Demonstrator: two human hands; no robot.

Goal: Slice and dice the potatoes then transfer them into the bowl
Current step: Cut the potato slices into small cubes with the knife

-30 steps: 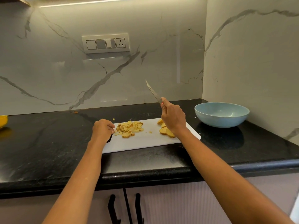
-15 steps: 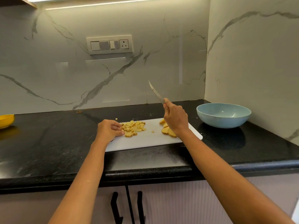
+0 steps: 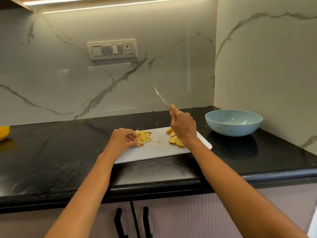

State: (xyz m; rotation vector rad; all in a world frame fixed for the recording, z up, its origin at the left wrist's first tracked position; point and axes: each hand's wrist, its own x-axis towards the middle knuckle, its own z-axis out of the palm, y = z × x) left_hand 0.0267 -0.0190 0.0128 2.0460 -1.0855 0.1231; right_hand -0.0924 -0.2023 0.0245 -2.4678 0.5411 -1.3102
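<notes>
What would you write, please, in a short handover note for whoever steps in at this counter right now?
Left hand: fingers curled at the diced potato on the cutting board.
Right hand: holds the knife, blade raised off the board.
Potato slices lie on the board by the right hand.
Bowl stands right of the board, empty.
Done: some dicing.
Left: dice the slices, move everything into the bowl.

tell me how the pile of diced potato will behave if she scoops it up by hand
The diced potato is loose small cubes, so it will likely scatter and slip between fingers. The cut faces look moist, so bits may stick to the left hand.
</notes>
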